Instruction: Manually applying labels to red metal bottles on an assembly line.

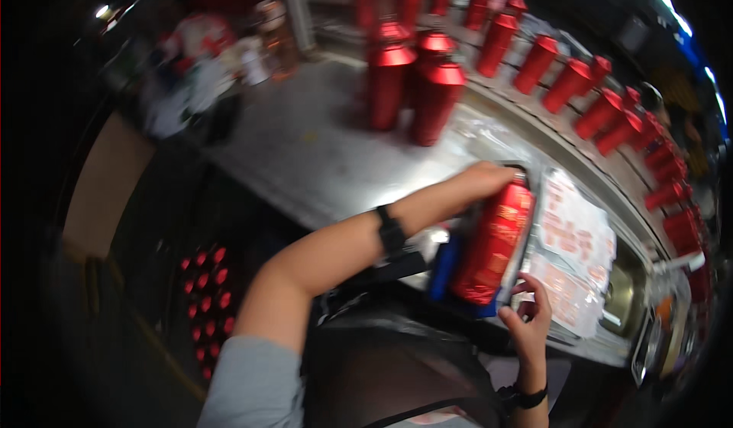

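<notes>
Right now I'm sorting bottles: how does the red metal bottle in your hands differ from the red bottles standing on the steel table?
The held red bottle lies tilted, gripped by left hand and right hand; the standing red bottles are upright, untouched, clustered. Both are red.

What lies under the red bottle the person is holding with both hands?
Under the tilted red bottle a blue holder shows at its lower end, resting on the steel worktable. The bottle covers the rest of the holder and whatever lies directly beneath.

Red bottle tilted, on bench edge
</notes>
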The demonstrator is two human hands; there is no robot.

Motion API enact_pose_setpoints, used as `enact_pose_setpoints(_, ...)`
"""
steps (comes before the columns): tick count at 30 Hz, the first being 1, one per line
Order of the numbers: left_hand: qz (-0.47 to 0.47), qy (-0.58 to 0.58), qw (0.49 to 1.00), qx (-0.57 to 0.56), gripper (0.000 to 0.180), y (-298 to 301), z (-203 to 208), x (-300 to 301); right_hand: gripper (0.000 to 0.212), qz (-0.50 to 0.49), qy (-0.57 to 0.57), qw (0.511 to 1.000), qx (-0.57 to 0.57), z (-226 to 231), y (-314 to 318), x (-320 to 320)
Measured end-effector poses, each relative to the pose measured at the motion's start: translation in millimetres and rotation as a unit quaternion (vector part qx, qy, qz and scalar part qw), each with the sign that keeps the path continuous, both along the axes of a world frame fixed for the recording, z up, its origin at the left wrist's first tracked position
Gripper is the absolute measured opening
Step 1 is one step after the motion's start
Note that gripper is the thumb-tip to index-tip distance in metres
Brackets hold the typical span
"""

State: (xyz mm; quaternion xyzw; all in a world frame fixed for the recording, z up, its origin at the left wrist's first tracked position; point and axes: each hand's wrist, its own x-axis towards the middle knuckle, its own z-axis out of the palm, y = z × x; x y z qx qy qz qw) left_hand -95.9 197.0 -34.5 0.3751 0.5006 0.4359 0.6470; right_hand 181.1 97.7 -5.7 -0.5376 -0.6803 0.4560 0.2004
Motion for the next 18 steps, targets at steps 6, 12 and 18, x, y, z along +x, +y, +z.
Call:
enact_pose_setpoints(6,-0.025,-0.261,0.952,0.159,0.024,-7,-25,7,0.075,0.122,-0.128,0.94,0.293,-21,-7,-48)
enact_pose_setpoints(12,0.073,-0.185,0.979,0.038,0.021,-76,26,-29,0.078,0.171,-0.024,0.938,0.3,-2,-32,-47)
enact_pose_setpoints(18,0.283,-0.162,0.907,0.267,0.025,-233,52,-140,0.096,0.362,-0.013,0.826,0.433,13,-33,-140)
